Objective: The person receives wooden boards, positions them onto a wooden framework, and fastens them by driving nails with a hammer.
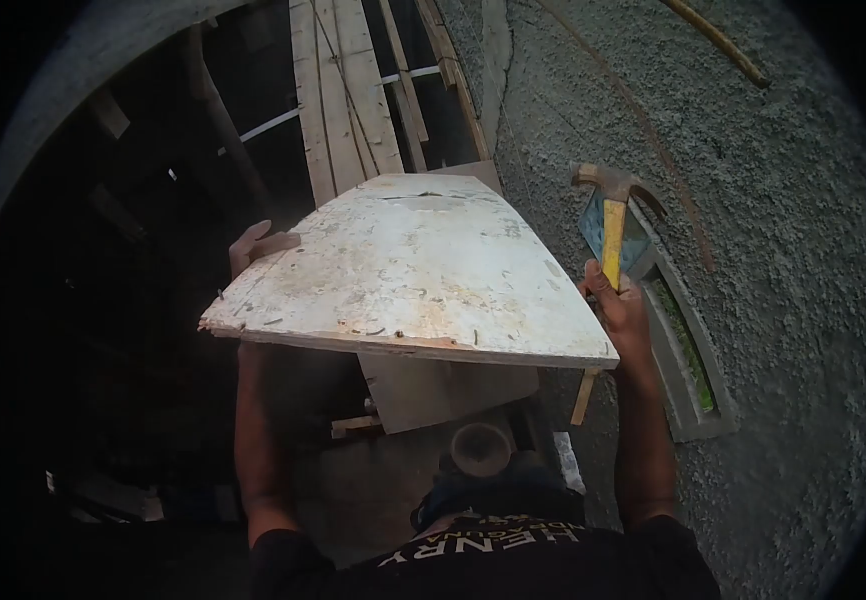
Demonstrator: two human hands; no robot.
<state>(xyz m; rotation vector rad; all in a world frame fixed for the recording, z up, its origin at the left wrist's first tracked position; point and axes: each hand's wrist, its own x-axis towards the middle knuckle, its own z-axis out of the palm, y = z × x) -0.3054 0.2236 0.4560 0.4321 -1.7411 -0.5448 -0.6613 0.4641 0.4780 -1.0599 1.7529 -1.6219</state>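
A white, scuffed wooden board [423,270] with bent nails along its near edge is held up in front of my chest. My left hand [256,246] is closed on the board's left edge, with fingers showing over the top face. At the right edge, my right hand [623,312] is wrapped around a claw hammer [613,230] with a yellow handle, its head pointing up. That hand also rests against the board's side; whether it bears weight there I cannot tell. The lower end of the hammer handle shows beneath the board.
Long planks [348,100] run away ahead, beside a dark drop on the left crossed by beams. Rough grey plaster wall [783,200] rises close on the right, with a narrow framed opening [691,340]. Another flat panel [453,392] lies below the held board.
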